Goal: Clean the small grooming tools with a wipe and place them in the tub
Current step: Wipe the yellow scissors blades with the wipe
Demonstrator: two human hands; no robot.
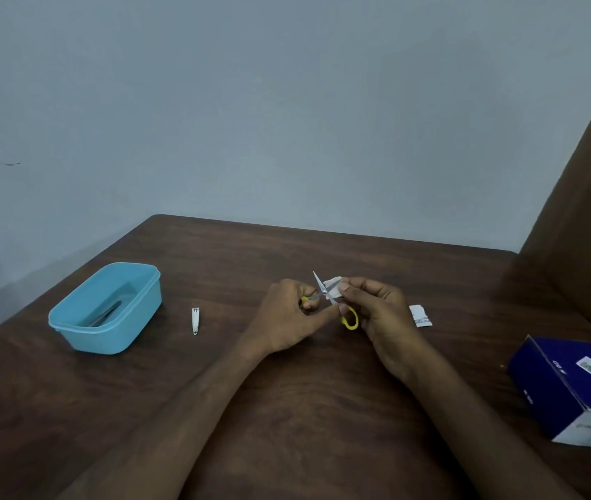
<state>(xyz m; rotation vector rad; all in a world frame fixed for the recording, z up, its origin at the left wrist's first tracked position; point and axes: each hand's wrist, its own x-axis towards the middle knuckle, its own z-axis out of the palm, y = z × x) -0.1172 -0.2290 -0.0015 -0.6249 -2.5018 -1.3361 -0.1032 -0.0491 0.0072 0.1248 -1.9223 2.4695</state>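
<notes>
Yellow-handled scissors (326, 297) open, held above table (286, 409) centre, well clear of edges. Left hand (286, 315) grips handle; right hand (377, 308) pinches wipe (333, 286) on blade. Clipper (195, 320) left of fingers, tub (106, 308) beyond it. Both forearms angled inward.

A dark brown wooden bench (322, 409) stands against a plain pale blue-grey wall (250, 102), with a small dark mark (7, 163) on the wall's left part. At the bench's right edge lies a dark blue cardboard box (572, 384) with a white end face and a small label on top. A brown upright panel (590, 211) rises past the bench's far right corner.
</notes>
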